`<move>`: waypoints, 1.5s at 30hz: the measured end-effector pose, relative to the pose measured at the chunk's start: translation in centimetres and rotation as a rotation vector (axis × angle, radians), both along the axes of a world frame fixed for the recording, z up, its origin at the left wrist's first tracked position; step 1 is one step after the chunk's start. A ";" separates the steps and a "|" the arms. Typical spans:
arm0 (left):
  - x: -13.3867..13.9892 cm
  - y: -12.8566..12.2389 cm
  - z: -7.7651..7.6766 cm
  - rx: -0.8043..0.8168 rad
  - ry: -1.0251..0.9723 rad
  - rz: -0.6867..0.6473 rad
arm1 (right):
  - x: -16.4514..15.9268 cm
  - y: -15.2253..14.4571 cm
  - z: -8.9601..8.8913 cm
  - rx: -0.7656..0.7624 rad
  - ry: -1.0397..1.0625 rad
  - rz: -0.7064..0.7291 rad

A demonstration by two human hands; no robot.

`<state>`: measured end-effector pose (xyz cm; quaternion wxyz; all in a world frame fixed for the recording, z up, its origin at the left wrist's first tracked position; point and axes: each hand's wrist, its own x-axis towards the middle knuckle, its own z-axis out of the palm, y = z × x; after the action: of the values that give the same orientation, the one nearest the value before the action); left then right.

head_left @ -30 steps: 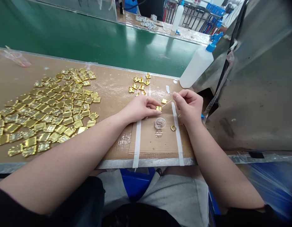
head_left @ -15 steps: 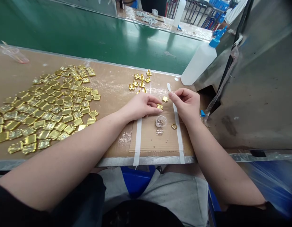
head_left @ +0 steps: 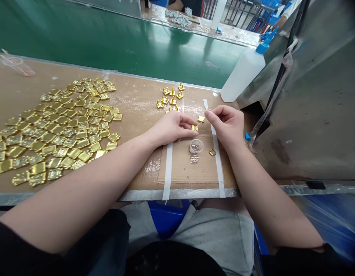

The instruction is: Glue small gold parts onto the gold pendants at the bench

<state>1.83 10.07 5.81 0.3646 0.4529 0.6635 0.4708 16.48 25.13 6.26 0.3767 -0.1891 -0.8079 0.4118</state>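
Between the thumb and fingers of my left hand (head_left: 177,126) is a small gold metal piece (head_left: 195,128), held low over the cardboard. My right hand (head_left: 226,124) pinches a thin stick (head_left: 200,122), its tip at the gold piece. Just beyond the stick lies a flat gold plate (head_left: 202,118). Nearer to me stands a small clear plastic cup (head_left: 196,146), and a gold ring (head_left: 212,152) lies to its right. White tape strips (head_left: 168,168) run along the cardboard sheet (head_left: 191,174) under these things.
Many flat gold pieces (head_left: 59,126) cover the table's left side. Several gold pieces with upright parts (head_left: 172,92) stand behind my left hand. A white bottle with a blue top (head_left: 243,76) is at the back right, beside a metal panel (head_left: 315,99). A green surface (head_left: 122,46) runs behind.
Both hands keep nearly the same pose, with the stick still at the gold piece. The view has shifted slightly. At the far back, parts of other people have come further into view.
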 end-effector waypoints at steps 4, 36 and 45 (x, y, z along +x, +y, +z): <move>0.0 0.0 -0.1 0.006 0.025 -0.003 | 0.0 0.0 0.1 -0.006 -0.001 0.019; 0.0 0.2 -0.3 0.040 -0.091 0.061 | 8.5 -2.7 2.5 0.148 -0.752 0.085; 0.0 0.1 -0.2 0.048 -0.094 0.059 | 9.0 -2.8 1.3 -0.043 -0.717 0.081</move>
<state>1.85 10.18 5.59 0.3704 0.4190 0.6473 0.5180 25.48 22.38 7.52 0.0487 -0.2974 -0.8867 0.3506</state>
